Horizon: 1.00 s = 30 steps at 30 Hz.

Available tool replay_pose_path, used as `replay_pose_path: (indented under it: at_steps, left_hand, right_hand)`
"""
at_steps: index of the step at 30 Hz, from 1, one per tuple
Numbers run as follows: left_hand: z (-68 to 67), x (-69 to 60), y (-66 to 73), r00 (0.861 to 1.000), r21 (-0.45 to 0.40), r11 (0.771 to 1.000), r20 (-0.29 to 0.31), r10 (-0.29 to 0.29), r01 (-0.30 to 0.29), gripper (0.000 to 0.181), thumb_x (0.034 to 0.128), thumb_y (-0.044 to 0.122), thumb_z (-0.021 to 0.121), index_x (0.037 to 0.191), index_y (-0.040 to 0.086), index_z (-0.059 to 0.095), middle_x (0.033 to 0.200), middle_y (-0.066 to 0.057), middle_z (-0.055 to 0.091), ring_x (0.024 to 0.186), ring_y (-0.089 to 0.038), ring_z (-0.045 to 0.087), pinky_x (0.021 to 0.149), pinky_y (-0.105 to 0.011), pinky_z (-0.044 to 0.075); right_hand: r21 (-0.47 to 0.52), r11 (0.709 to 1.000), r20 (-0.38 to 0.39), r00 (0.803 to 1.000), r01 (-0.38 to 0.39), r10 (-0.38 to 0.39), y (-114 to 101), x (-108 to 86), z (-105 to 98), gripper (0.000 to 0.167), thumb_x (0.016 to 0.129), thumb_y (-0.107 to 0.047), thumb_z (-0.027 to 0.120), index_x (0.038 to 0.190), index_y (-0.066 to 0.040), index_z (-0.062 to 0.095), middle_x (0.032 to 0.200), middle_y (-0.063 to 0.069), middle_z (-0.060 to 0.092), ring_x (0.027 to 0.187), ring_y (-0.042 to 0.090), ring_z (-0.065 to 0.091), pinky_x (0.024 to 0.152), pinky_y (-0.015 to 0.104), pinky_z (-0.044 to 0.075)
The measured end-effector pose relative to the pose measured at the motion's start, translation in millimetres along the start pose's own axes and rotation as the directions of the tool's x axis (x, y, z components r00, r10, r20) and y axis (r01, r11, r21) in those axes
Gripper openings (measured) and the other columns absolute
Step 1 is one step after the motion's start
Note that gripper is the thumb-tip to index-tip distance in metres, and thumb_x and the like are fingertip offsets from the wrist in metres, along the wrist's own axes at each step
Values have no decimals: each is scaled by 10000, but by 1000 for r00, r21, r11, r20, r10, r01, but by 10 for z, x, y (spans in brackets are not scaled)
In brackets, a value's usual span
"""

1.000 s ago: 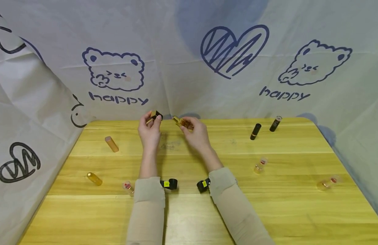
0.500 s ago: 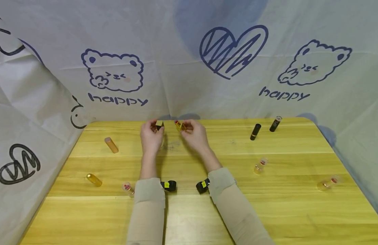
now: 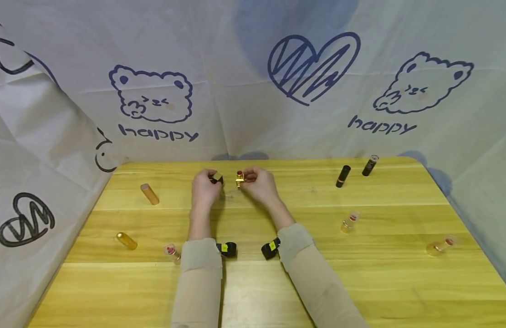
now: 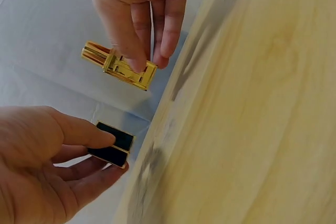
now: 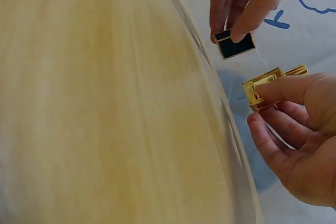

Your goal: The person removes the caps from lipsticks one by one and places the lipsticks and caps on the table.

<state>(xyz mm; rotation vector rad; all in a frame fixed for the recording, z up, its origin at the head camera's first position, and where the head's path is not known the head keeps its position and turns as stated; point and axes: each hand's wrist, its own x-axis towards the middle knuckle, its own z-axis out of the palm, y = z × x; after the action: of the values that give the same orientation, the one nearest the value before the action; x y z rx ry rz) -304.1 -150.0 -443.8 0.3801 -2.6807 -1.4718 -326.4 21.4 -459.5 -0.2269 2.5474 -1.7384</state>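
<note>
The person's right hand (image 3: 261, 184) has its thumb and fingers clamped on a gold lipstick (image 3: 239, 180), which sits at the fingertips on the inner side, toward the other hand; its thumb lies flat along the gold base, and from the head view I can make out the red tip uppermost. Facing it, the left hand (image 3: 204, 191) pinches a black lipstick cap (image 5: 239, 48) edged in gold, thumb on one dark panel, fingers behind. Cap and lipstick are near each other but apart, with a clear gap between them, both held off the tabletop (image 3: 253, 282) toward its far edge, by the printed cloth (image 3: 236, 114). Over to the left of the hands there's a copper-coloured tube (image 3: 149, 194), then a gold round-ended tube (image 3: 126, 241), and a clear-capped lipstick (image 3: 172, 253) just beside the left sleeve (image 3: 201, 273). Well off to the right are two black tubes (image 3: 343, 176) near the back, and two more clear-topped lipsticks (image 3: 350, 222) nearer the person, the farther-right one tilted.
</note>
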Motion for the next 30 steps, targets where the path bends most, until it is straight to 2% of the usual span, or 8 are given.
replay_pose_path:
  at_steps: [5,13,30]
  left_hand:
    - [-12,-20,-1,998,51,998,55,-43,40,428,978,-40,608,1405,-33,581,1320,-256,613,1236,-398,598,1026,-483,547]
    - [-14,-35,-11,993,109,993,99,-61,50,417,984,2,656,1398,-17,605,1308,-238,620,1209,-381,617,1009,-477,549]
    - [-25,-43,-21,992,114,992,111,-64,51,428,979,-9,646,1405,-12,600,1303,-237,620,1204,-387,613,1011,-487,543]
  right_hand:
    - [-20,1000,13,1000,-23,23,19,13,6,303,862,39,773,1156,33,697,1080,167,749,1012,291,715,912,333,595]
    - [-59,996,20,998,-65,66,66,30,18,299,869,35,767,1159,17,698,1077,154,732,1001,294,702,899,371,594]
    - [-76,992,55,993,-97,102,124,34,17,323,907,-28,768,1220,19,701,1161,163,733,1070,303,703,942,403,587]
